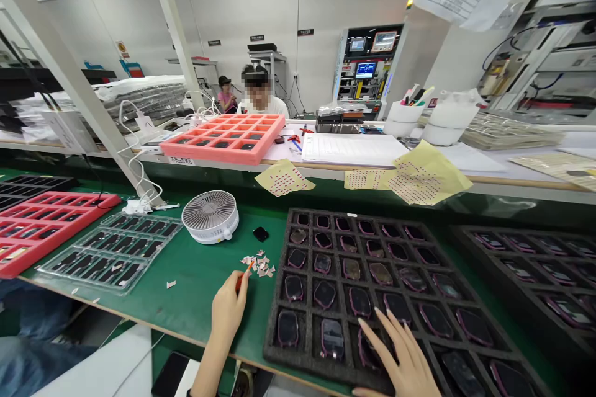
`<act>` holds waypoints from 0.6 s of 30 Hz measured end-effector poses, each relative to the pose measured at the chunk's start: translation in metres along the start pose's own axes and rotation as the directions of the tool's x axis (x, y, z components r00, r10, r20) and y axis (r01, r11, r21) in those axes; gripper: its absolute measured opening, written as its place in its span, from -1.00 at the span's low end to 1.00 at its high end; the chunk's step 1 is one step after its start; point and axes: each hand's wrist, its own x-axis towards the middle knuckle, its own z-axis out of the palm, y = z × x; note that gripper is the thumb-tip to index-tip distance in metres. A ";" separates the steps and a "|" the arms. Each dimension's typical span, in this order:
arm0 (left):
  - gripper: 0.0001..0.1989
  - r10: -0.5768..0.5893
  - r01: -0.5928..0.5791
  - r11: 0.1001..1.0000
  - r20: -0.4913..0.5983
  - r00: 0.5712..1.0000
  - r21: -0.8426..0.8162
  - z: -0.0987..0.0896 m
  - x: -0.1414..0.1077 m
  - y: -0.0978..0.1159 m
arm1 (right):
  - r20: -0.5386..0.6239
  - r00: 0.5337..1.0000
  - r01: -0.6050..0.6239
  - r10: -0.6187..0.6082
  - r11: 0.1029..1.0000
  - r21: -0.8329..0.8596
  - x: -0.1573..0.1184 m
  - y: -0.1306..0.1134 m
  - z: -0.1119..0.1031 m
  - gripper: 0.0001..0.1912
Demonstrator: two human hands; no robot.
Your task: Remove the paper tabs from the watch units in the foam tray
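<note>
My left hand [230, 299] is closed around a thin orange stick-like tool [251, 265], its tip pointing to a heap of small whitish paper-like pieces [264, 267] on the green table. Most of the tool is hidden in the fingers, so I cannot tell its exact kind. At the right, my right hand [401, 353] has its fingers spread over a black foam tray [307, 316]. Smartwatch-like units with dark screens and purple rims sit in its pockets. The fingertips partly cover one such unit [365, 350] near the front edge.
A white fan [210, 217] and a small black square part [261, 234] stand behind the heap. Left are a clear tray [125, 279] and a red foam tray [88, 205]. Another black tray [475, 260] lies right. Yellow sheets [285, 178] hang from the shelf. A person sits beyond.
</note>
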 end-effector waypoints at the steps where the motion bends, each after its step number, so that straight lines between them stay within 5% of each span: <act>1: -0.68 0.004 -0.004 1.000 -0.004 1.000 -0.009 0.000 0.000 0.000 | -0.020 1.000 -0.010 0.011 1.000 0.025 0.012 0.005 0.007 -0.16; 6: -0.65 0.019 -0.019 0.999 0.004 1.000 -0.044 -0.002 -0.001 0.002 | -0.031 0.999 -0.024 0.032 0.971 0.238 0.102 0.066 0.056 -0.34; 11: -0.66 0.004 -0.003 0.999 0.018 1.000 -0.049 -0.002 0.000 0.001 | 0.006 0.967 -0.246 0.256 0.920 0.305 0.201 0.121 0.086 -0.30; 14: -0.66 -0.002 0.003 0.998 0.013 1.000 -0.062 -0.002 0.000 0.000 | -0.005 0.901 -0.411 0.434 0.856 0.314 0.231 0.117 0.082 -0.36; 18: -0.69 -0.003 0.004 0.998 0.028 1.000 -0.060 -0.001 0.002 0.000 | -0.012 0.952 -0.292 0.305 0.920 0.262 0.210 0.084 0.047 -0.50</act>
